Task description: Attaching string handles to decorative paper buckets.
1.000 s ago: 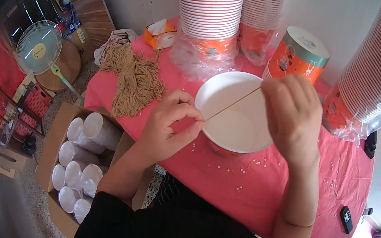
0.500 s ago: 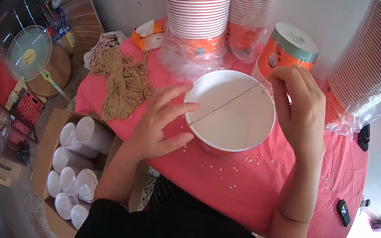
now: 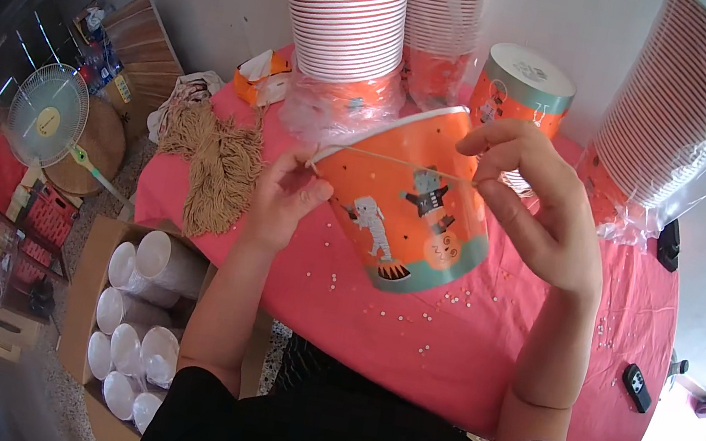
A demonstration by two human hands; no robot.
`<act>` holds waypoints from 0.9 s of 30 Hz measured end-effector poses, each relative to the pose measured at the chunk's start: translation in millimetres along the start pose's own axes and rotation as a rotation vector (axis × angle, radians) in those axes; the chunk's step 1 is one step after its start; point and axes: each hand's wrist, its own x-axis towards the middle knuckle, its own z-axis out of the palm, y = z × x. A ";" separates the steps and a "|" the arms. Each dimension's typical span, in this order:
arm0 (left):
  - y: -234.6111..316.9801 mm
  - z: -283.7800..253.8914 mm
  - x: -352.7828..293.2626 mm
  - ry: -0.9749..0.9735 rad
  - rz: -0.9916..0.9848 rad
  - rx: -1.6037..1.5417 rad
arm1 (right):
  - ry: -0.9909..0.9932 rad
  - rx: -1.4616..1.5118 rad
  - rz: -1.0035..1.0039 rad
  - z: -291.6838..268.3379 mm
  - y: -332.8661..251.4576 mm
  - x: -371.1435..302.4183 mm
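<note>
An orange paper bucket (image 3: 410, 211) with a green base band and printed cartoon figures is tilted above the table, its side toward me. My left hand (image 3: 284, 200) grips its white rim at the left, thumb and fingers closed. A thin tan string (image 3: 382, 158) stretches across the outer wall from that spot to my right hand (image 3: 537, 209). The right fingers are curled by the bucket's right side, thumb tip at the string's end. Part of what the right fingers touch is hidden.
A pink-covered table (image 3: 477, 372) has small white dots scattered on it. A bundle of tan strings (image 3: 217, 165) lies left. Behind stand stacked buckets (image 3: 341, 13), an upturned bucket (image 3: 525, 86) and a plastic-wrapped stack (image 3: 679, 116). A carton of white cups (image 3: 101, 300) is at lower left.
The bucket went from upright, opening toward me, to tilted with its printed side showing. My left fingers closed on the rim. The string now crosses the outer wall rather than the opening.
</note>
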 end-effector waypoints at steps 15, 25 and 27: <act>-52.9 37.4 66.4 -0.129 -0.256 -0.648 | 0.011 -0.177 0.103 4.6 15.2 -0.4; -64.3 35.7 59.4 0.133 -0.175 -0.158 | 0.672 -0.126 0.397 -87.7 52.9 47.4; -64.8 41.0 60.7 0.072 -0.171 -0.121 | 0.643 -0.161 0.487 -123.9 86.3 60.0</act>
